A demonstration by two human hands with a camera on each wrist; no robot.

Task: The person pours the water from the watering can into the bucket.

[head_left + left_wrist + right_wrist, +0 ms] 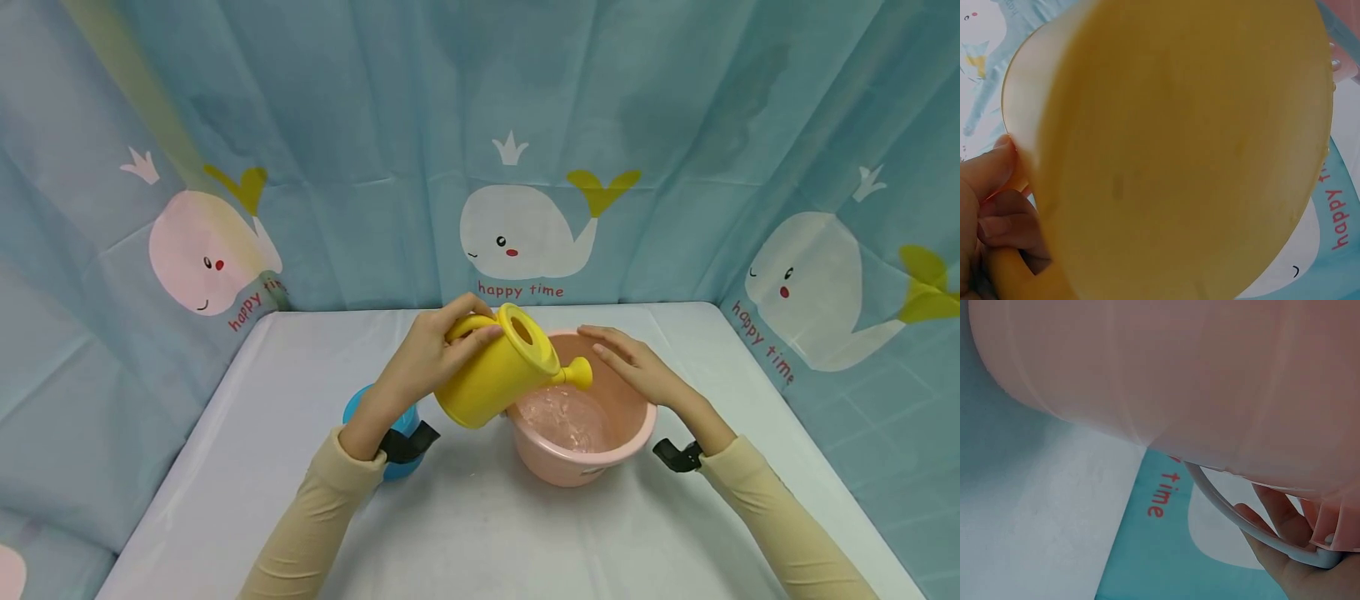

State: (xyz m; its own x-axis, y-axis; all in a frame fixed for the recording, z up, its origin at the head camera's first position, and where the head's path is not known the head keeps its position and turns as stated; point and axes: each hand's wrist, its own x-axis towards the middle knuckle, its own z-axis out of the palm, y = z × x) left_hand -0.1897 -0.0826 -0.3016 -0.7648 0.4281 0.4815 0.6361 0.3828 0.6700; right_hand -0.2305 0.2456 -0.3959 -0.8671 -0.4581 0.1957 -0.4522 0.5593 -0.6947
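A table (225, 467) with a pale, creased cover filled the lower part of the head view. A light blue curtain (360, 125) enclosed it at the back and on both sides, hanging in soft folds. White whales (525, 233) with yellow tails, small crowns and red "happy time" lettering were printed on it, one on each side. The left whale (202, 254) looked pinkish, with a yellowish streak of light above it. The lighting was even and soft.
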